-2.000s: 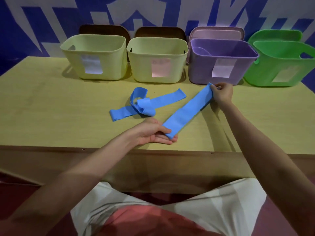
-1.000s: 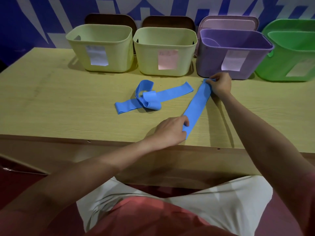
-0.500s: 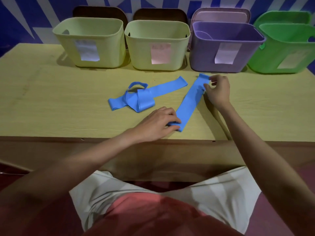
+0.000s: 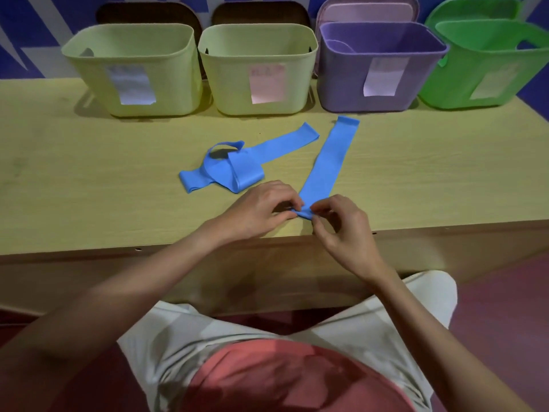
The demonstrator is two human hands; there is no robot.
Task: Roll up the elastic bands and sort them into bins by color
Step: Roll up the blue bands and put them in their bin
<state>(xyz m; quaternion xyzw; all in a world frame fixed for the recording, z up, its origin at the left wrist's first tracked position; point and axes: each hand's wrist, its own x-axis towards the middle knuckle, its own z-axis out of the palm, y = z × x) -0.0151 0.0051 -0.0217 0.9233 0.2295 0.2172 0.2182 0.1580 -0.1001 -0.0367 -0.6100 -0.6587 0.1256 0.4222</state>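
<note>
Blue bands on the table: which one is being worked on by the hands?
The straight blue band on the right, laid out flat. Both the left hand and right hand pinch its near end. The tangled blue band lies untouched beside it.

A: State the material of the band (image 4: 328,162) pinched at its near end between both hands.
B: Thin, smooth, matt elastic sheet, rubber-like by its look. The tangled band (image 4: 228,173) just left of the grip shows the same finish.
A: The surface beneath the grip?
B: The table (image 4: 89,179) is pale wood-grain board, smooth, low sheen; its front edge just below the grip is plain and matt.
A: The bins beyond the grip?
B: Moulded plastic, smooth, slightly satin: yellow bin (image 4: 130,69), second yellow bin (image 4: 255,66), purple bin (image 4: 380,63), green bin (image 4: 487,63). Each carries a matt paper label (image 4: 383,77) on its front wall.
</note>
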